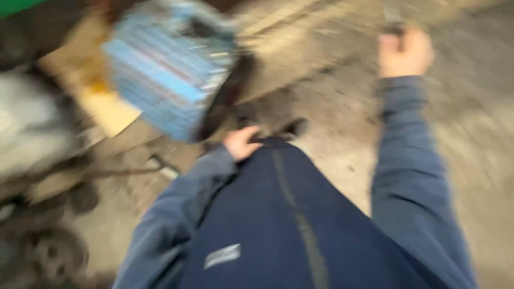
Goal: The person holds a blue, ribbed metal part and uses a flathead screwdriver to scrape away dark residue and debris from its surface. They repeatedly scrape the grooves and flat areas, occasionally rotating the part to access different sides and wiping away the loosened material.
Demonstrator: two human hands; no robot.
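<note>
My right hand (405, 52) – fisted on a blurred dark handle (394, 25) | left hand (242, 142) – grip unclear, beside blue slatted plastic crate (168, 69)

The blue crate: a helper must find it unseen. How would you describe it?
Start at the grey concrete floor and look to its upper left. Above the left hand, over a tan cardboard sheet, sits the blue crate. It alone is bright blue and slatted; the blur hides finer detail.
</note>
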